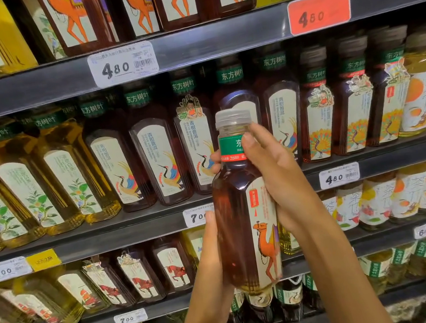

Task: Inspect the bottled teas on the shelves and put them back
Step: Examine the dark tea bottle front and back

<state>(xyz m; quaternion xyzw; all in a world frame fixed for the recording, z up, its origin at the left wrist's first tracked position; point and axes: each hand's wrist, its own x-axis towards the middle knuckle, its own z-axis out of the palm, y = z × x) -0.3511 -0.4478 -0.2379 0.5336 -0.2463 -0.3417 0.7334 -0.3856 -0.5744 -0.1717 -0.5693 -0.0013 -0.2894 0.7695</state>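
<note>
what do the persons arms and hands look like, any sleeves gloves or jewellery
Both forearms are bare as far as the frame shows, with no sleeves in view. The left hand and right hand wear no gloves, and no rings, watch or bracelet show.

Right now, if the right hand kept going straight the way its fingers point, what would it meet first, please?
The right hand grips the camel-label bottle, fingers pointing up-left; beyond it, probably the crane-label bottles on the shelf behind, though depth is unclear.

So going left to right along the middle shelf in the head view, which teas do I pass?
Yellow-green leaf-label teas → dark crane-label teas → dark peacock-label teas → pale orange-label teas.
</note>
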